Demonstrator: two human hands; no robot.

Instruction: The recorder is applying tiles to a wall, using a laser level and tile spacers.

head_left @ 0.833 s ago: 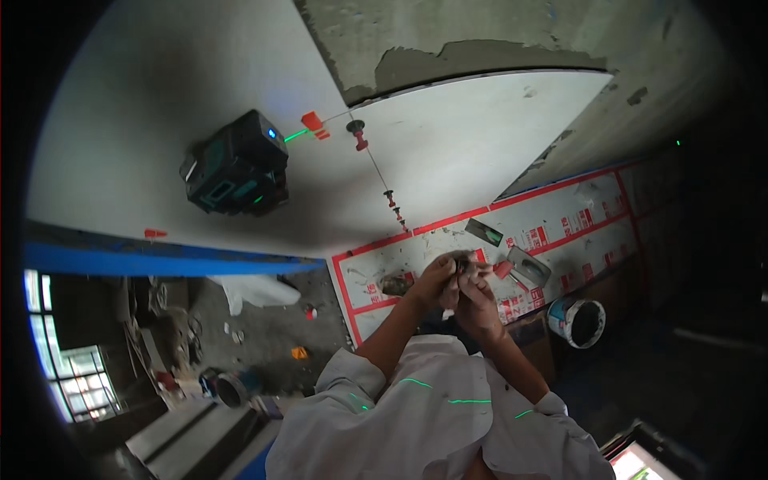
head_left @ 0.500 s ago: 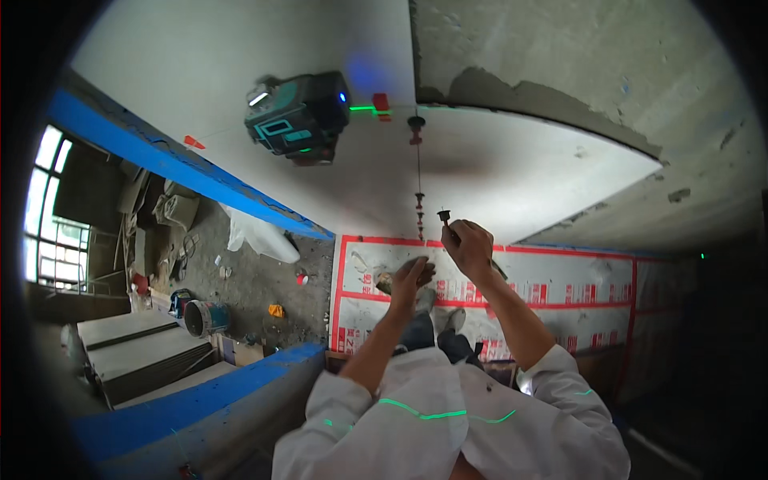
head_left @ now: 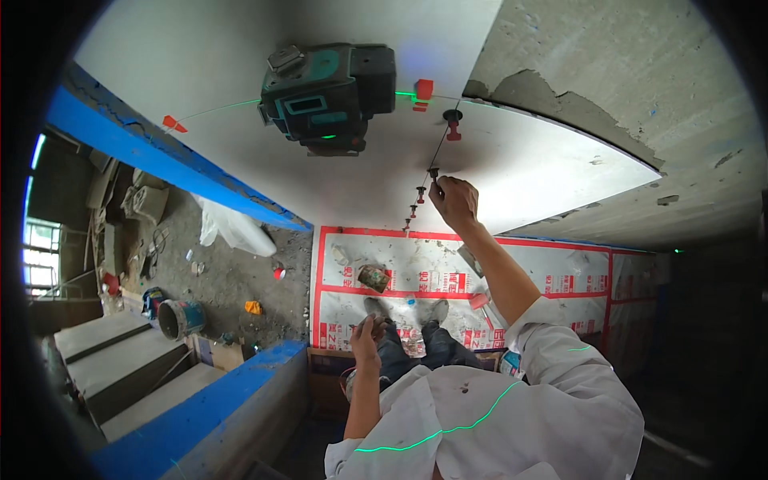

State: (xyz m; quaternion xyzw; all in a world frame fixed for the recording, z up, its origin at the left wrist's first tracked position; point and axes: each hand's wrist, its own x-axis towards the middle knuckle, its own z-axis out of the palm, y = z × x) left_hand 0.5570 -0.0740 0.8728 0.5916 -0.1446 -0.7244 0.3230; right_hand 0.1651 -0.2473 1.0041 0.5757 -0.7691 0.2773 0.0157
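My right hand (head_left: 456, 202) is raised to the joint between large white wall tiles (head_left: 552, 156). Its fingers pinch a tile leveler (head_left: 434, 172) whose black disc meets the joint; the handle is mostly hidden. Another tile leveler (head_left: 454, 126), black with a red handle, sits in the same joint above it, and several more run down below. My left hand (head_left: 366, 342) hangs low before my body, fingers curled together. What it may hold is too small to make out.
A black and teal laser level (head_left: 328, 100) sits high on the tiles beside an orange-red wedge (head_left: 423, 92). Floor sheeting (head_left: 560, 276) lies below, bearing a dirty can (head_left: 374, 278) and a red-headed mallet (head_left: 479, 302). At left are a bucket (head_left: 180, 318), stacked boards (head_left: 120, 340) and blue-edged walls (head_left: 216, 400).
My right hand has brought the tile leveler up to the tile joint. My left hand has dropped toward my body. The view has shifted, with the laser level appearing larger and farther right.
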